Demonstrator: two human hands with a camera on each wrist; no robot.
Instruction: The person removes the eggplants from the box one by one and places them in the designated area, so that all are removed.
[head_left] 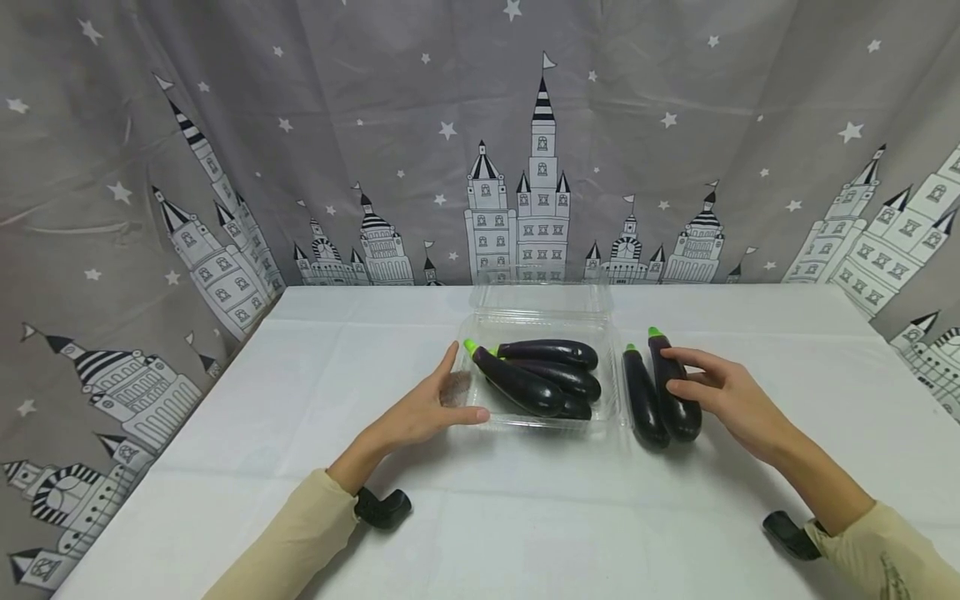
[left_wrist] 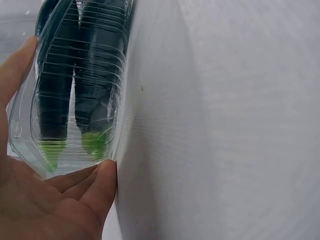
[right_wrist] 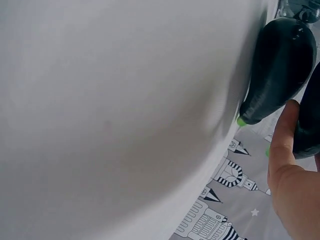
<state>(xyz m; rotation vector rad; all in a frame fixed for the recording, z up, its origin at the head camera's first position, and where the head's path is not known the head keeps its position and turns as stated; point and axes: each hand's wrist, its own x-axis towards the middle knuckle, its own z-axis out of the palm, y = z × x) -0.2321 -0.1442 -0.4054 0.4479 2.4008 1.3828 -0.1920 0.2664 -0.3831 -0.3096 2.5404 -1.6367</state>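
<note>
A clear plastic clamshell box [head_left: 611, 392] stands open at the middle of the white table, its lid [head_left: 540, 296] folded back. Several dark eggplants [head_left: 525, 385] with green stems lie in it. My left hand [head_left: 450, 392] touches the box's left end, thumb up along the wall and fingers straight along the front corner. The left wrist view shows the box [left_wrist: 75, 75] cupped by that hand [left_wrist: 55, 200]. Two more eggplants lie on the cloth to the right of the box, one [head_left: 643, 400] beside the wall. My right hand [head_left: 690, 373] rests its fingers on the outer one [head_left: 678, 412].
The white tablecloth [head_left: 525, 517] spreads wide around the box. A grey curtain [head_left: 525, 167] printed with castles and stars hangs behind and on both sides. The table's left edge [head_left: 217, 375] runs diagonally. Black wrist mounts [head_left: 382, 507] sit at both cuffs.
</note>
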